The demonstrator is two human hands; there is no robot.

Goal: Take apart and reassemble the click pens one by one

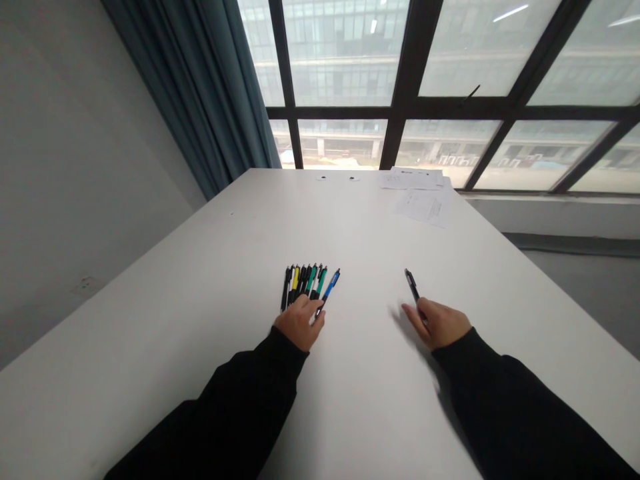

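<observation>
Black sleeves (240, 393) end in the left hand (299, 323), open against the near ends of a pen row (307, 287) pointing away, and the right hand (437, 323), open over a lone pen (412, 285) slanting toward upper left.

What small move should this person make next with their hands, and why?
Probably the left hand should lift the blue pen. Its fingers already sit at that pen's lower end, and the pen lies at the outer end of the row of pens, so it should come away without disturbing the others.
</observation>
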